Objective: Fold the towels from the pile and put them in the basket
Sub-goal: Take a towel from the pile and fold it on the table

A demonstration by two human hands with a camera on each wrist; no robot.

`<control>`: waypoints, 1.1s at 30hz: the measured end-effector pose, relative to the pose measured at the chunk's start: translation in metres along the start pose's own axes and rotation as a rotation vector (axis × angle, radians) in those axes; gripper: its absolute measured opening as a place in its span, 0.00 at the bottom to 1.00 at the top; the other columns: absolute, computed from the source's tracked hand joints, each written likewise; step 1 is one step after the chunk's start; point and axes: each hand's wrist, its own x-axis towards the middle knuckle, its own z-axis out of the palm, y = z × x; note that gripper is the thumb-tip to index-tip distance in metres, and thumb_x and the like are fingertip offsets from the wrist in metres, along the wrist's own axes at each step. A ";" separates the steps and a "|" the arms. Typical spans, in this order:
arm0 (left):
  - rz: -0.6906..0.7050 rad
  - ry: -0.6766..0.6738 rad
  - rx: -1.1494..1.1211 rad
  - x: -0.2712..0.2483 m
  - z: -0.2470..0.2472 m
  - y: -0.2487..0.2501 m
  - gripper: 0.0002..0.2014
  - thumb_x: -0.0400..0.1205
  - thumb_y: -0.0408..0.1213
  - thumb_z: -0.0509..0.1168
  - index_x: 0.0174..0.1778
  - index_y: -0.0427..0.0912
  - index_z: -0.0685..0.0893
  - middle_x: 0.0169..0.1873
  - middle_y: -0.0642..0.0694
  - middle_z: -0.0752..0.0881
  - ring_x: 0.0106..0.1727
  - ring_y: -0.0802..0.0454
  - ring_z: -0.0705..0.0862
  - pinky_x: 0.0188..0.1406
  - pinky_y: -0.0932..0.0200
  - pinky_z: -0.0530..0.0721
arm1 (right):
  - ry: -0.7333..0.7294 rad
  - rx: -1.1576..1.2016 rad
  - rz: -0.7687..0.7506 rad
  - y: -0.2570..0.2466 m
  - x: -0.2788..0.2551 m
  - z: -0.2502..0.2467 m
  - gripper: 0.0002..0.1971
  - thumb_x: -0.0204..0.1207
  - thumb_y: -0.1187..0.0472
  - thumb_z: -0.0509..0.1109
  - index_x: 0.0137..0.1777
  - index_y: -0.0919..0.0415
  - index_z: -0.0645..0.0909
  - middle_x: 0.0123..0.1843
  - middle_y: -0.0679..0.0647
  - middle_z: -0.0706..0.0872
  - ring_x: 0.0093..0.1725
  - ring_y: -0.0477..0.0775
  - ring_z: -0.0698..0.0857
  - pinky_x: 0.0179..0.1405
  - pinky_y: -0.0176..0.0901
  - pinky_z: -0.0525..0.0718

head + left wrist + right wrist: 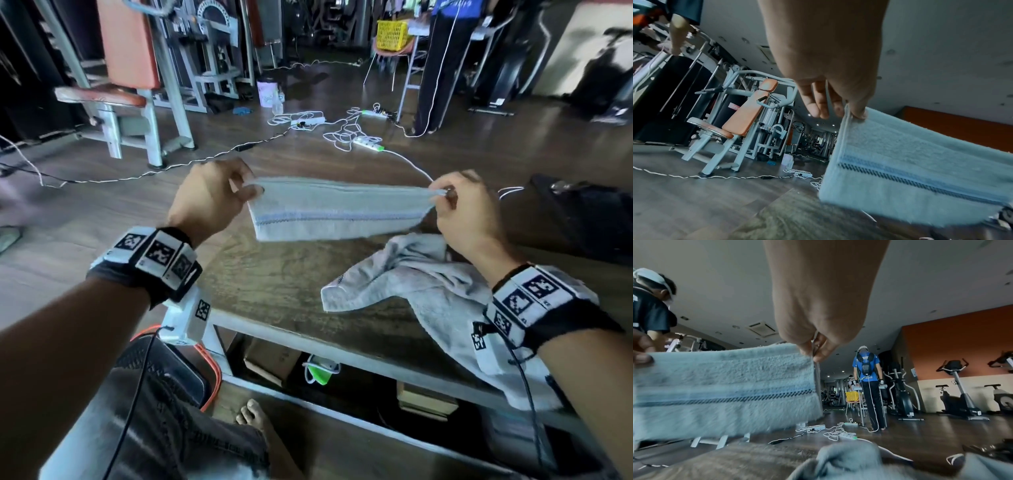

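A pale blue towel [337,209] with a dark striped band hangs doubled over in the air above the wooden table [274,294]. My left hand [219,195] pinches its left top corner, and my right hand [459,209] pinches the right top corner. The towel [910,162] stretches taut between them; in the left wrist view my thumb and fingers [857,112] clamp its folded edge. The right wrist view shows the same towel [725,389] and my fingertips [818,353] pinching its corner. A crumpled grey towel [428,291] lies on the table below my right arm. My basket is not in view.
A black bag [582,212] lies at the table's far right. Cables and power strips [346,133] sprawl over the floor beyond. A gym machine [137,78] stands at far left. A person [442,51] stands by a yellow basket [392,34] far back. Boxes [270,363] sit under the table.
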 end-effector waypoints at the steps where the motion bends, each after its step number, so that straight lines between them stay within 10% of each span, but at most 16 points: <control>1: 0.027 0.023 -0.044 -0.010 -0.001 0.005 0.08 0.76 0.45 0.77 0.42 0.48 0.85 0.33 0.51 0.85 0.33 0.52 0.81 0.38 0.59 0.80 | 0.039 0.020 -0.032 0.001 -0.013 -0.006 0.09 0.76 0.71 0.69 0.50 0.59 0.86 0.52 0.56 0.84 0.47 0.54 0.81 0.52 0.40 0.76; 5: 0.049 -0.189 -0.075 -0.076 0.018 -0.011 0.13 0.70 0.33 0.81 0.37 0.54 0.84 0.34 0.56 0.83 0.37 0.59 0.81 0.34 0.66 0.78 | -0.207 0.071 -0.024 0.029 -0.096 -0.004 0.12 0.72 0.77 0.71 0.48 0.60 0.86 0.48 0.54 0.83 0.44 0.55 0.83 0.46 0.41 0.76; 9: -0.231 -0.539 -0.033 -0.138 0.053 -0.034 0.14 0.68 0.41 0.82 0.40 0.57 0.84 0.41 0.56 0.86 0.46 0.56 0.86 0.42 0.61 0.80 | -0.584 -0.006 0.156 0.061 -0.166 0.014 0.21 0.69 0.78 0.69 0.53 0.53 0.84 0.52 0.55 0.83 0.47 0.54 0.81 0.46 0.44 0.77; 14: -0.491 -0.414 -0.014 -0.162 0.080 -0.027 0.11 0.75 0.51 0.75 0.37 0.48 0.84 0.38 0.47 0.88 0.45 0.46 0.87 0.43 0.57 0.81 | -0.350 0.070 0.458 0.056 -0.188 0.044 0.03 0.79 0.62 0.72 0.50 0.59 0.82 0.43 0.57 0.87 0.43 0.60 0.85 0.46 0.49 0.83; 18: -0.589 -0.376 -0.010 -0.167 0.086 -0.013 0.24 0.77 0.54 0.72 0.22 0.43 0.76 0.23 0.48 0.78 0.30 0.47 0.79 0.33 0.57 0.74 | -0.376 0.076 0.563 0.045 -0.187 0.054 0.09 0.82 0.57 0.70 0.49 0.65 0.82 0.41 0.59 0.86 0.44 0.63 0.85 0.40 0.44 0.75; 25: -0.632 -0.280 -0.061 -0.167 0.086 -0.019 0.25 0.75 0.49 0.75 0.22 0.36 0.75 0.19 0.48 0.73 0.24 0.47 0.71 0.26 0.58 0.73 | -0.424 -0.078 0.578 0.045 -0.178 0.055 0.17 0.82 0.48 0.68 0.43 0.63 0.81 0.37 0.59 0.85 0.40 0.62 0.85 0.39 0.47 0.80; 33: -0.636 -0.174 -0.051 -0.159 0.079 -0.016 0.15 0.75 0.38 0.74 0.29 0.30 0.83 0.26 0.39 0.82 0.30 0.46 0.77 0.28 0.58 0.73 | -0.326 0.100 0.559 0.036 -0.168 0.041 0.07 0.79 0.60 0.72 0.43 0.63 0.81 0.38 0.57 0.86 0.37 0.55 0.82 0.34 0.42 0.75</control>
